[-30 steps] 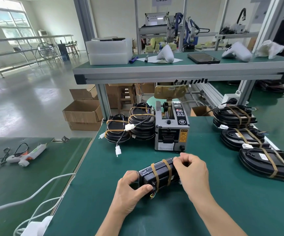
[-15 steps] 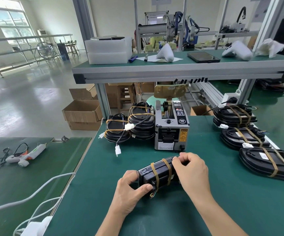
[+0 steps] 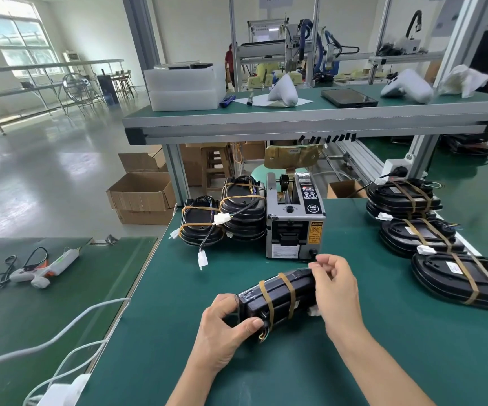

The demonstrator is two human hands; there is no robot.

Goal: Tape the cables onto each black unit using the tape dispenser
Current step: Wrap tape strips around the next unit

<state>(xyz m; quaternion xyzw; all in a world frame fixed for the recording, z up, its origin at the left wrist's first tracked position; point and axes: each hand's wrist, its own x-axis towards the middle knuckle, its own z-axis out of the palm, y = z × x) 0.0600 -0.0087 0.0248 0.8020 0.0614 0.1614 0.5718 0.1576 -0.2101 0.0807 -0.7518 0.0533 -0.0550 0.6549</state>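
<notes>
Since the earlier frame, little is moved: the black rectangular plastic unit (image 3: 277,297) with tan tape bands is still gripped by the left hand (image 3: 225,323), while its far end is pinched by the right hand (image 3: 335,288); taping is judged nearly finished.

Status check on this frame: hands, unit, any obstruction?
Left hand grips black unit. Right hand curled at its far end. Tape dispenser behind, unobstructed.

Glue gun (image 3: 45,266) lay on the lower left tabletop (image 3: 61,303), its black cord looped beside it. White cables (image 3: 70,326) ran across that tabletop to a white plug block (image 3: 64,391) at the bottom edge. Open cardboard boxes (image 3: 141,197) were stacked on the floor. On the upper shelf (image 3: 310,124): white foam trays (image 3: 184,89), a dark tablet (image 3: 348,98), a white handheld device (image 3: 406,86), crumpled white wrap (image 3: 462,80). Black tape strips (image 3: 327,138) hung off the shelf edge.
</notes>
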